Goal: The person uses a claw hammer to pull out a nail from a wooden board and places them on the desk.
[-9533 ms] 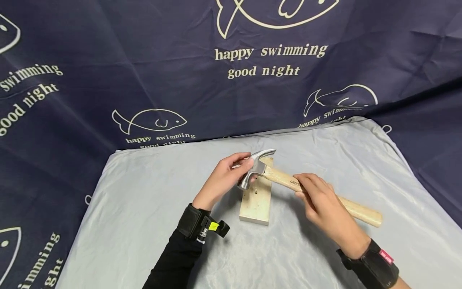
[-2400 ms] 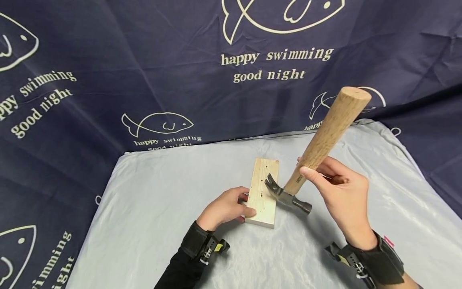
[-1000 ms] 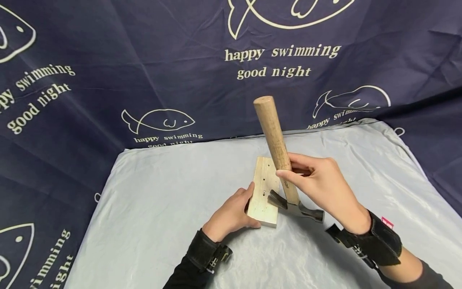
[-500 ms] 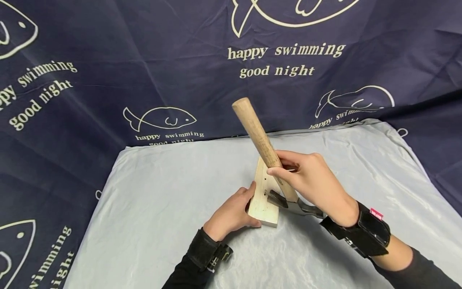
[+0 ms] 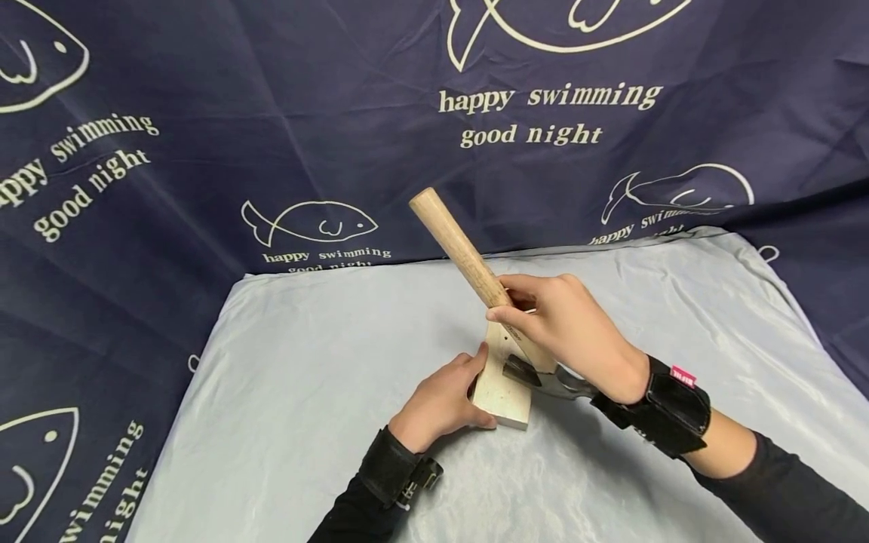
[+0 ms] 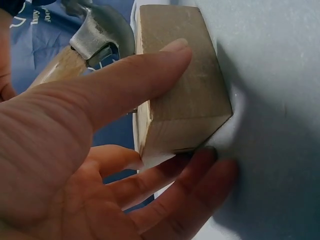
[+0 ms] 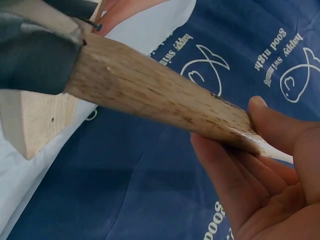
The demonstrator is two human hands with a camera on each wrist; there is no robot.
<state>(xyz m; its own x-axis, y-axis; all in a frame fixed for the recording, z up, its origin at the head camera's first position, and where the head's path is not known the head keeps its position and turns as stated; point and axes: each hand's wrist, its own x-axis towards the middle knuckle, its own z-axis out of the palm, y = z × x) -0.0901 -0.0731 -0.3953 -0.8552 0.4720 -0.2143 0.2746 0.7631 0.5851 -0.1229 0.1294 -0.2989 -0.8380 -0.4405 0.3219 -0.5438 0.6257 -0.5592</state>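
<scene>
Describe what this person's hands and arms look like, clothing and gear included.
The left hand and right hand are ungloved. The left wristband and right wristband are black, the right one bearing a pinkish-red tag. The left sleeve and right sleeve are black too; the right one ends short of its wristband.

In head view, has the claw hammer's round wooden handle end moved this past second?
Yes, left: against the navy cloth backdrop, the handle end, formerly beneath the topmost white "good night" lettering, is now left of it.
</scene>
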